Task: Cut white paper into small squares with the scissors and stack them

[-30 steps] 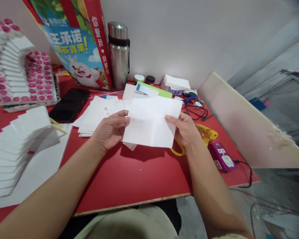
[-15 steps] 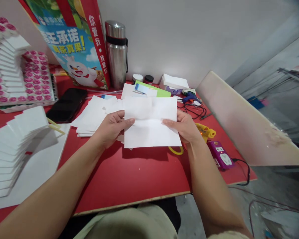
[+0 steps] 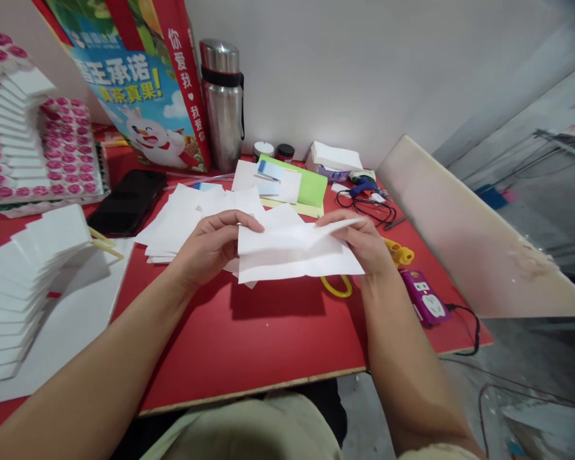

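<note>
Red table (image 3: 268,351), near edge bare wood. Left side: fan of white cards (image 3: 29,275) on a white board (image 3: 96,306). Right side: purple socket block (image 3: 424,297), cable attached. Yellow loop (image 3: 338,294) on the table, just beyond the paper's near edge.

Center: white paper (image 3: 292,259), bent, raised over the table, shadow below. Left hand (image 3: 215,246) pinches its left edge; right hand (image 3: 361,243) grips its right part, where a flap folds up. Fingers closed on it at both ends.

Farther: paper pile (image 3: 172,220) left of center, phone (image 3: 129,201) beyond; green card (image 3: 312,188) center. Far left: flask (image 3: 226,121), upright beside a printed bag (image 3: 119,83).
</note>
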Available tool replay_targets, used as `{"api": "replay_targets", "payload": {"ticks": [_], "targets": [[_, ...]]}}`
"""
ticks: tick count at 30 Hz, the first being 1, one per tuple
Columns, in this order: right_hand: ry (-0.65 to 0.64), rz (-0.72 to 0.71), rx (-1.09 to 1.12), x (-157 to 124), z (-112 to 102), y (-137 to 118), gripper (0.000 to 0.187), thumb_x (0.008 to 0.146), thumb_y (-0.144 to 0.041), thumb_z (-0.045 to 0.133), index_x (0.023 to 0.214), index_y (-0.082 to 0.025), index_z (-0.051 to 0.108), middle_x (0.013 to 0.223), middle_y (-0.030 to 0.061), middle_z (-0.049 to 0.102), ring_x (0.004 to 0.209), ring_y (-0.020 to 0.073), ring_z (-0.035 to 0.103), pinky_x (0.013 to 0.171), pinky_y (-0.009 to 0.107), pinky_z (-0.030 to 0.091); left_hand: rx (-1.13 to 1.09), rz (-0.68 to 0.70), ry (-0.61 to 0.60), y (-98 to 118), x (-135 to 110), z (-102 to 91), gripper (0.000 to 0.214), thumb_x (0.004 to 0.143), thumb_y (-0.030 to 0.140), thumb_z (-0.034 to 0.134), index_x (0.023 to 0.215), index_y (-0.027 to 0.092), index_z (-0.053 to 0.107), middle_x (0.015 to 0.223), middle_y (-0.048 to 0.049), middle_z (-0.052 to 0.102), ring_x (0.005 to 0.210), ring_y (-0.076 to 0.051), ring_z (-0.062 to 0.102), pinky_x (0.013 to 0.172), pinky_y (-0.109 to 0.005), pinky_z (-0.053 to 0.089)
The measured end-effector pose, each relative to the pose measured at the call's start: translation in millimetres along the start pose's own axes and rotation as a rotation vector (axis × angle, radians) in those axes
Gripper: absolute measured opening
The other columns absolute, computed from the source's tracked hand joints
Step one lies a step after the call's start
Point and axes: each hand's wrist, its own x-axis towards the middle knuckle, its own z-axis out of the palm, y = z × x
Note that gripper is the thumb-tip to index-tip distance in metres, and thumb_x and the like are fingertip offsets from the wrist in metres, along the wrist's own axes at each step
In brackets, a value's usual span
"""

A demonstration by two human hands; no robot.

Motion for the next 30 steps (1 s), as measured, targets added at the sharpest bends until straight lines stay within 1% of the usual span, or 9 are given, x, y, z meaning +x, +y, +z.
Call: {"api": "replay_targets", "payload": {"ticks": [4,6,13,17,19,22,25,27,30], "targets": [[-0.03,-0.004,-0.009,-0.3,0.2,-2.8,0.01,0.069,-0.03,0.074,0.067,-0.021,0.075,0.057,-0.0012,0.06,0.046,0.0094,0.044,0.044,0.023,0.028,0.03,0.08,-0.009,2.5,-0.8,1.9,0.013,0.072,0.016,0.063,0.068,0.02,0.075,0.066,-0.0015,0.064,0.052,-0.012,0.054,0.05,-0.026,0.043],[-0.037,0.002,-0.01,0.0,0.6,-3.2,0.01,0.07,-0.029,0.07,0.067,-0.021,0.074,0.055,-0.0016,0.057,0.045,0.009,0.04,0.045,0.023,0.026,0.035,0.103,-0.004,2.7,-0.2,2.0,0.014,0.068,0.014,0.06,0.065,0.02,0.073,0.062,-0.001,0.06,0.051,-0.011,0.05,0.049,-0.025,0.039],[-0.106,-0.031,-0.048,1.7,2.9,-3.2,0.011,0.072,-0.024,0.065,0.071,-0.018,0.074,0.055,-0.0025,0.055,0.045,0.0085,0.038,0.047,0.024,0.029,0.113,0.121,0.052,0.3,3.7,-5.0,0.013,0.063,0.015,0.056,0.062,0.017,0.069,0.059,-0.0012,0.055,0.053,-0.011,0.046,0.048,-0.023,0.033],[-0.116,-0.049,-0.069,2.0,0.5,-0.8,0.013,0.073,-0.023,0.063,0.071,-0.019,0.075,0.058,-0.0011,0.058,0.047,0.0095,0.041,0.048,0.025,0.03,0.116,0.118,0.005,-1.5,4.0,-9.3,0.017,0.072,0.028,0.059,0.066,0.016,0.07,0.06,-0.0031,0.057,0.05,-0.012,0.046,0.046,-0.025,0.031],[-0.131,-0.058,-0.114,2.7,-3.0,1.7,0.014,0.075,-0.025,0.063,0.074,-0.019,0.076,0.063,0.0012,0.061,0.051,0.0118,0.046,0.049,0.026,0.032,0.14,0.112,0.03,-3.2,3.9,-9.1,0.02,0.077,0.034,0.067,0.067,0.017,0.067,0.058,-0.0005,0.054,0.048,-0.01,0.043,0.045,-0.024,0.029],[-0.174,-0.075,-0.199,4.4,-7.4,6.1,0.023,0.083,-0.037,0.064,0.082,-0.019,0.078,0.073,0.0055,0.067,0.061,0.0167,0.055,0.053,0.029,0.04,0.247,0.113,0.09,-5.4,3.5,-6.7,0.028,0.071,0.031,0.085,0.07,0.018,0.06,0.06,0.0042,0.052,0.05,-0.008,0.045,0.047,-0.021,0.032],[-0.164,-0.105,-0.288,6.2,-6.1,10.0,0.024,0.083,-0.042,0.072,0.086,-0.019,0.077,0.085,0.0053,0.071,0.071,0.0176,0.06,0.061,0.029,0.046,0.352,0.193,0.069,-5.1,2.9,-4.1,0.031,0.068,0.027,0.088,0.083,0.019,0.063,0.072,0.0037,0.059,0.06,-0.009,0.054,0.054,-0.02,0.042],[-0.147,-0.113,-0.311,7.1,-2.7,12.1,0.024,0.075,-0.035,0.082,0.093,-0.021,0.076,0.098,0.0035,0.072,0.078,0.0166,0.062,0.067,0.028,0.049,0.354,0.222,0.054,-3.5,2.3,-2.9,0.048,0.069,0.025,0.087,0.112,0.021,0.066,0.086,0.0013,0.066,0.072,-0.013,0.063,0.064,-0.023,0.051],[-0.143,-0.073,-0.166,8.6,1.0,15.3,0.053,0.068,-0.025,0.089,0.118,-0.026,0.073,0.119,0.0027,0.07,0.092,0.0177,0.066,0.079,0.031,0.053,0.335,0.166,0.095,-2.2,2.0,-2.4,0.077,0.069,0.027,0.087,0.14,0.023,0.058,0.092,-0.0011,0.072,0.079,-0.018,0.068,0.069,-0.028,0.056]]}}
